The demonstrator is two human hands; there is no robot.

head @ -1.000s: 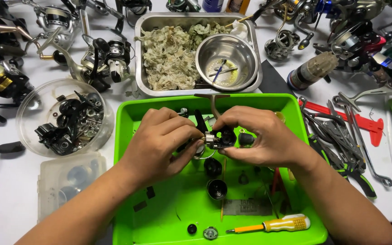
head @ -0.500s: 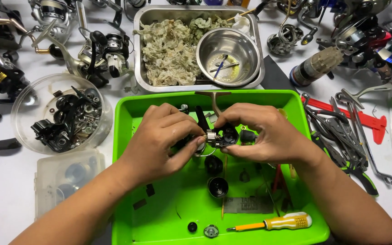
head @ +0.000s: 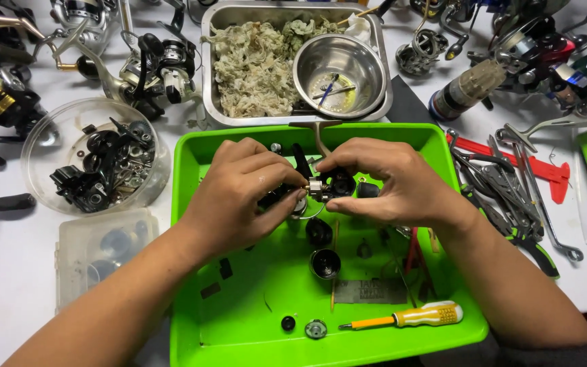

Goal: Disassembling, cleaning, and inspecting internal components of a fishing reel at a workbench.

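Hands, L hand [head: 242, 194] & R hand [head: 392, 183], both pinching small reel part [head: 321, 187] over green tray [head: 191, 292].

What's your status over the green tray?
Both hands, left hand and right hand, shut on black reel part. Held above green tray. Loose black cups underneath.

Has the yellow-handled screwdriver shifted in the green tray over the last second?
No. The yellow-handled screwdriver lies in the same spot by the near right corner of the green tray, tip toward the small round parts.

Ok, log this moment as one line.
left hand: holds reel part | right hand: holds same part | over green tray | screwdriver idle
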